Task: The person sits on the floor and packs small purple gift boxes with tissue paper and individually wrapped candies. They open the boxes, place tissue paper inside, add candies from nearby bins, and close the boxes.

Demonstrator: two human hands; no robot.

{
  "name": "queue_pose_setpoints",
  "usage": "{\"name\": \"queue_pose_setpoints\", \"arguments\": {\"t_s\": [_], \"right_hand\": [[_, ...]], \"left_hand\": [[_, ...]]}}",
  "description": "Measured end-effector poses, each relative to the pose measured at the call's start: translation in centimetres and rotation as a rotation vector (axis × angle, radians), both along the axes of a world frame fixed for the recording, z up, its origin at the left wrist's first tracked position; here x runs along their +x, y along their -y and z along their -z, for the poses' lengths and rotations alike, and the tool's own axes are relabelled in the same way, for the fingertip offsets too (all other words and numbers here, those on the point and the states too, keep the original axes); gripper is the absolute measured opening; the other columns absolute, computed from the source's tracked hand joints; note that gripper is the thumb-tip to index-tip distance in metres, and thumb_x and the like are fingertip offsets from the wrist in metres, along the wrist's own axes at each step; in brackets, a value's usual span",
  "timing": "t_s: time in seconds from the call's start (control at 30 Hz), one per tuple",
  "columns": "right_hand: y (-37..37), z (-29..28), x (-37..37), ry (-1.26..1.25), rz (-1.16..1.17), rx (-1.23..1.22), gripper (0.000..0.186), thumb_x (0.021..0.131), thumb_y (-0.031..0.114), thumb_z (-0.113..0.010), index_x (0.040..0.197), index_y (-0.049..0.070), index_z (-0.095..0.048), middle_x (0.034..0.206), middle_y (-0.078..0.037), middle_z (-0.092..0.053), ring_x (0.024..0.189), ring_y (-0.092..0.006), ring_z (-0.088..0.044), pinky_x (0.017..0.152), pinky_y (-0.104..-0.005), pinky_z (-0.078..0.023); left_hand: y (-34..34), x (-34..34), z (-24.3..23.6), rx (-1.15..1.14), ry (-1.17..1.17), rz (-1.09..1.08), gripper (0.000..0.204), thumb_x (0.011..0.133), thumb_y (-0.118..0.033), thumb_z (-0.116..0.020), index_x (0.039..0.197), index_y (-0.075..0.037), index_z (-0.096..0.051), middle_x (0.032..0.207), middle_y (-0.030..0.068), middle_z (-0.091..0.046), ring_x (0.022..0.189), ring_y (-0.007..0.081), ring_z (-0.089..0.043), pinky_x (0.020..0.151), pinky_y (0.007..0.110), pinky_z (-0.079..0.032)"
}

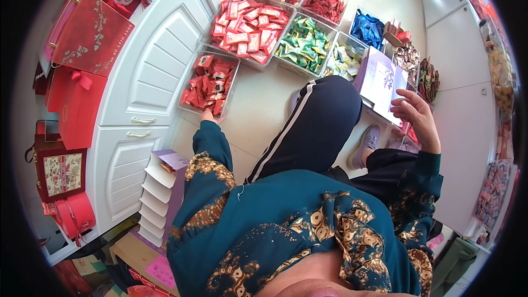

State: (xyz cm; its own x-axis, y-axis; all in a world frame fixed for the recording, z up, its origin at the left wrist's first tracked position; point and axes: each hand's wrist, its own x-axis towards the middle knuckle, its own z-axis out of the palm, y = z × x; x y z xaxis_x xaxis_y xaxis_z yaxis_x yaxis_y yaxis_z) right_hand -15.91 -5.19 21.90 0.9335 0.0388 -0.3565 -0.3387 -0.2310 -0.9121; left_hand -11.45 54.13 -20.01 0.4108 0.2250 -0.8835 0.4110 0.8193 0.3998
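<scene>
My left hand (pixel 209 116) is at the near edge of a clear plastic bin (pixel 233 89) filled with red wrapped packets (pixel 209 85). It appears closed on that edge, though most of its fingers are hidden. On the right, my right hand (pixel 413 114) is raised with bent, spread fingers and holds nothing. Close beside it, a stack of purple and white flat cartons (pixel 379 81) lies across the bins.
More bins hold red-and-white packets (pixel 250 30), green packets (pixel 303 44) and blue packets (pixel 367 28). White cabinets (pixel 148 49) line the left, with red gift boxes (pixel 88 38) on top. An open purple-and-white carton (pixel 157 198) stands by my left arm. Grey-white cabinets (pixel 462 115) flank the right.
</scene>
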Motion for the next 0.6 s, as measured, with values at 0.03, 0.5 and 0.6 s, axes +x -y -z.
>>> {"name": "queue_pose_setpoints", "arguments": {"t_s": [0.03, 0.5, 0.6], "right_hand": [[0.2, 0.2, -0.2, -0.02, 0.032, -0.016, 0.037, 0.094, 0.019, -0.055, 0.126, 0.001, -0.051, 0.103, -0.01, -0.063, 0.091, -0.0152, -0.063, 0.082, -0.0272, -0.052], [0.2, 2.9, 0.4, -0.072, 0.091, 0.133, 0.035, 0.095, 0.017, -0.054, 0.126, 0.002, -0.051, 0.102, -0.008, -0.064, 0.089, -0.014, -0.064, 0.08, -0.026, -0.052], [0.4, 2.8, 0.3, -0.05, 0.045, 0.076, 0.035, 0.095, 0.018, -0.054, 0.126, 0.002, -0.051, 0.103, -0.008, -0.064, 0.09, -0.0136, -0.063, 0.081, -0.0265, -0.051]], "left_hand": [[-0.2, 0.1, 0.0, 0.015, -0.016, -0.006, 0.04, 0.098, -0.026, -0.035, 0.136, -0.014, -0.035, 0.137, 0.013, -0.045, 0.123, 0.0398, -0.044, 0.091, 0.067, -0.04], [14.4, -2.7, -4.0, -0.158, 0.281, -0.156, 0.038, 0.093, -0.03, -0.056, 0.121, -0.005, -0.05, 0.116, 0.0164, -0.054, 0.106, 0.0306, -0.054, 0.087, 0.048, -0.051], [13.6, -3.2, -6.1, -0.011, 0.236, 0.058, 0.029, 0.091, -0.026, -0.058, 0.113, -0.009, -0.053, 0.102, 0.0088, -0.057, 0.09, 0.0241, -0.059, 0.072, 0.041, -0.053]]}}
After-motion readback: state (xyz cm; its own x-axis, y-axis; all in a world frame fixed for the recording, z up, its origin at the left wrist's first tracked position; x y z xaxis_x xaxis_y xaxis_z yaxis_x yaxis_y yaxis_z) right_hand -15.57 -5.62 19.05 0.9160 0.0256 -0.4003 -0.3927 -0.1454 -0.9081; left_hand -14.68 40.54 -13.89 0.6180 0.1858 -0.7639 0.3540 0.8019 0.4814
